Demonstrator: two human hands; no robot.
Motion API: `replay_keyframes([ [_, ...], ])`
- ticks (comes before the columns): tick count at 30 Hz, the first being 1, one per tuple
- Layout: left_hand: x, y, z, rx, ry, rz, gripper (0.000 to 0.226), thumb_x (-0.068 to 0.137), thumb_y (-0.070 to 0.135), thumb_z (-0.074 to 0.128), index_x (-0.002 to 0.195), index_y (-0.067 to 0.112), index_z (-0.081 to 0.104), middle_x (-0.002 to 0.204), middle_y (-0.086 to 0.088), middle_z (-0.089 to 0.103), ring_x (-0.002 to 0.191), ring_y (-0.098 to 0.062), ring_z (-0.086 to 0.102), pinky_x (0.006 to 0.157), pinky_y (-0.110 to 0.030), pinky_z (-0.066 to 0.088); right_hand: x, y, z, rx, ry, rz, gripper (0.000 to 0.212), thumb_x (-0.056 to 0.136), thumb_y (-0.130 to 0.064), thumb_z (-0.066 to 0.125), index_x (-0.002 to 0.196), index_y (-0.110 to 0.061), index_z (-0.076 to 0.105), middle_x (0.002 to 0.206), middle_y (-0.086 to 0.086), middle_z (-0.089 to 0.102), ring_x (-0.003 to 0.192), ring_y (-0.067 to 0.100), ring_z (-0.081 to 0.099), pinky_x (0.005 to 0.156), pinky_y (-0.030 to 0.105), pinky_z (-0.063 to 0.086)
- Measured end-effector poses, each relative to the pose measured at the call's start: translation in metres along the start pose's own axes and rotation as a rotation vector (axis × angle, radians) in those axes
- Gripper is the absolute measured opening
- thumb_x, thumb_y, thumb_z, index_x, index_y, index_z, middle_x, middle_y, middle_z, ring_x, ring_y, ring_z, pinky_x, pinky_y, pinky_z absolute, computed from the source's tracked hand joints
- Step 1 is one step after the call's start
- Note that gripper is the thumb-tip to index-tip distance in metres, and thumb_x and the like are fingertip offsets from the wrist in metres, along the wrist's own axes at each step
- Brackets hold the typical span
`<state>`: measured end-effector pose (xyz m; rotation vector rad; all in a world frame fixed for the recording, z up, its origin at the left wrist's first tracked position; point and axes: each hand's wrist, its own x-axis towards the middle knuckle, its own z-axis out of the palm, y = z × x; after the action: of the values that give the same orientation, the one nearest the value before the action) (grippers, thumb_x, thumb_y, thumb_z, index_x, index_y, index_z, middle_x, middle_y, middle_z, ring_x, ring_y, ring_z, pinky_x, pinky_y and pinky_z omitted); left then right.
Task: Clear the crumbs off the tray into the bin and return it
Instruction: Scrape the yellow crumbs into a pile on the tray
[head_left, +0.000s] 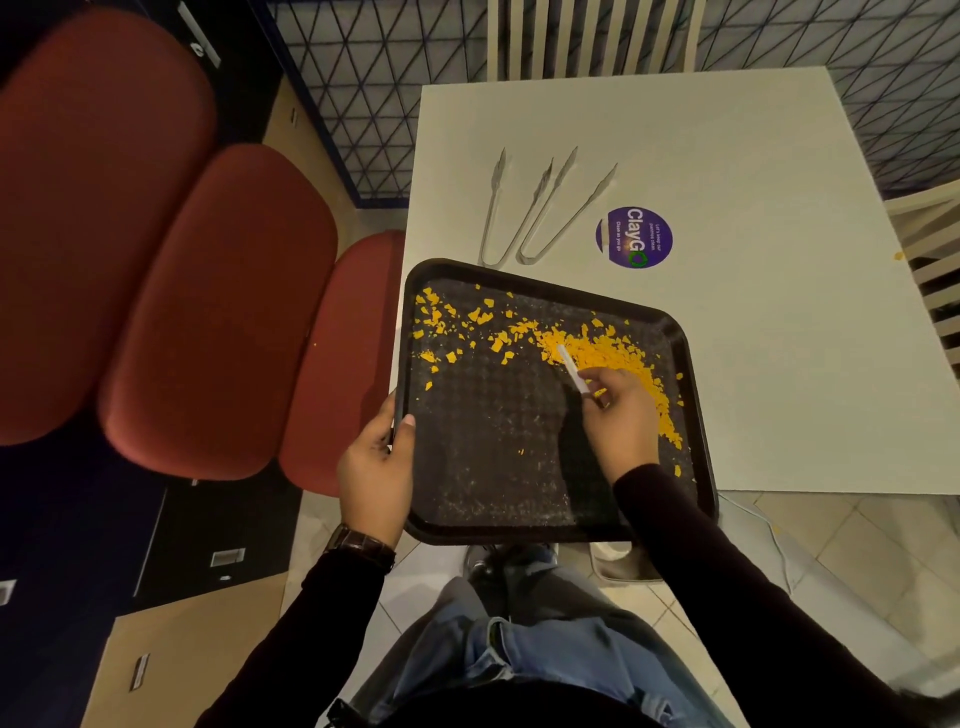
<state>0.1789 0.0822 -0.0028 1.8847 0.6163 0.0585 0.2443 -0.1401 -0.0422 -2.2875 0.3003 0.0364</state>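
A black textured tray (483, 488) lies at the near left corner of the white table (753, 156), overhanging its edge. Yellow-orange crumbs (597, 348) are scattered over the tray's far half and heaped along its right side. My left hand (376, 467) grips the tray's left rim, thumb on top. My right hand (618, 410) hovers over the tray's right part, pinching a small white stick (570, 366) whose tip points into the crumb heap. No bin is in view.
Two metal tongs (524, 213) lie on the table beyond the tray, next to a round purple sticker (635, 237). Red cushioned seats (208, 312) stand at the left. White slatted chairs (587, 36) are at the far and right sides. My legs are below the tray.
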Motion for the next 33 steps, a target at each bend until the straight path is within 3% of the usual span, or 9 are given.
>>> replay_keyframes([
  [5, 0.003, 0.001, 0.001, 0.015, 0.016, 0.008, 0.034, 0.091, 0.021, 0.053, 0.124, 0.025, 0.058, 0.110, 0.017, 0.064, 0.089, 0.018, 0.057, 0.084, -0.009, 0.045, -0.038, -0.052, 0.019, 0.137, -0.183, -0.241, 0.031, 0.079, 0.003, 0.060, 0.101, -0.017, 0.070, 0.088, -0.009, 0.055, 0.081, 0.008, 0.052, 0.075, 0.022, 0.045],
  [10, 0.001, 0.007, 0.003, 0.081, 0.057, 0.081, 0.033, 0.091, 0.015, 0.055, 0.123, 0.019, 0.060, 0.094, 0.015, 0.063, 0.067, 0.024, 0.052, 0.064, 0.007, 0.034, -0.052, -0.080, 0.050, 0.180, -0.313, -0.296, 0.030, 0.079, 0.002, 0.063, 0.105, -0.011, 0.070, 0.085, 0.006, 0.060, 0.073, 0.008, 0.050, 0.072, 0.023, 0.048],
  [12, 0.001, 0.007, 0.002, 0.106, 0.069, 0.098, 0.033, 0.091, 0.017, 0.055, 0.123, 0.020, 0.060, 0.089, 0.011, 0.069, 0.064, 0.023, 0.051, 0.064, 0.005, 0.034, -0.047, -0.088, 0.057, 0.174, -0.305, -0.305, 0.029, 0.081, 0.000, 0.064, 0.108, -0.007, 0.069, 0.087, 0.011, 0.061, 0.076, 0.016, 0.055, 0.074, 0.028, 0.050],
  [15, 0.002, 0.002, 0.001, 0.135, 0.047, 0.084, 0.034, 0.091, 0.021, 0.053, 0.125, 0.027, 0.058, 0.072, 0.041, 0.061, 0.061, 0.011, 0.049, 0.066, -0.006, 0.036, -0.031, -0.095, 0.061, 0.159, -0.260, -0.316, 0.029, 0.083, -0.001, 0.062, 0.112, -0.003, 0.066, 0.095, 0.013, 0.063, 0.087, 0.022, 0.058, 0.079, 0.023, 0.046],
  [17, 0.001, 0.000, 0.001, 0.133, 0.038, 0.083, 0.035, 0.092, 0.022, 0.052, 0.125, 0.029, 0.057, 0.071, 0.046, 0.057, 0.062, 0.010, 0.049, 0.066, -0.007, 0.037, -0.014, -0.095, 0.060, 0.122, -0.229, -0.300, 0.029, 0.085, -0.002, 0.061, 0.113, -0.003, 0.065, 0.100, 0.013, 0.064, 0.092, 0.022, 0.058, 0.082, 0.022, 0.043],
  [21, -0.003, 0.003, 0.000, 0.119, 0.044, 0.077, 0.035, 0.092, 0.021, 0.052, 0.127, 0.025, 0.056, 0.093, 0.037, 0.055, 0.076, 0.026, 0.053, 0.067, 0.007, 0.035, 0.014, -0.078, 0.053, 0.001, -0.185, -0.213, 0.032, 0.086, -0.004, 0.059, 0.118, -0.005, 0.063, 0.101, 0.012, 0.064, 0.086, 0.018, 0.051, 0.082, 0.027, 0.042],
  [29, -0.003, 0.006, -0.002, 0.150, 0.029, 0.065, 0.036, 0.093, 0.022, 0.050, 0.128, 0.026, 0.054, 0.084, 0.039, 0.053, 0.071, 0.025, 0.052, 0.064, 0.006, 0.037, 0.026, -0.027, 0.030, -0.030, -0.101, -0.010, 0.031, 0.085, -0.004, 0.057, 0.114, -0.011, 0.065, 0.096, 0.011, 0.065, 0.083, 0.025, 0.059, 0.074, 0.031, 0.047],
  [31, -0.001, 0.006, -0.002, 0.157, 0.024, 0.058, 0.038, 0.093, 0.023, 0.051, 0.130, 0.027, 0.052, 0.088, 0.035, 0.055, 0.072, 0.021, 0.055, 0.068, 0.001, 0.040, 0.013, -0.036, 0.025, -0.008, -0.119, -0.096, 0.031, 0.086, -0.005, 0.057, 0.114, -0.018, 0.065, 0.093, 0.005, 0.063, 0.082, 0.020, 0.057, 0.071, 0.029, 0.047],
  [33, 0.002, 0.007, -0.001, 0.151, 0.028, 0.016, 0.043, 0.091, 0.029, 0.052, 0.134, 0.029, 0.048, 0.083, 0.025, 0.058, 0.071, 0.006, 0.058, 0.075, -0.018, 0.050, -0.010, -0.046, 0.021, 0.003, -0.197, -0.238, 0.029, 0.086, -0.005, 0.059, 0.108, -0.019, 0.068, 0.092, 0.002, 0.062, 0.083, 0.016, 0.055, 0.071, 0.023, 0.044],
])
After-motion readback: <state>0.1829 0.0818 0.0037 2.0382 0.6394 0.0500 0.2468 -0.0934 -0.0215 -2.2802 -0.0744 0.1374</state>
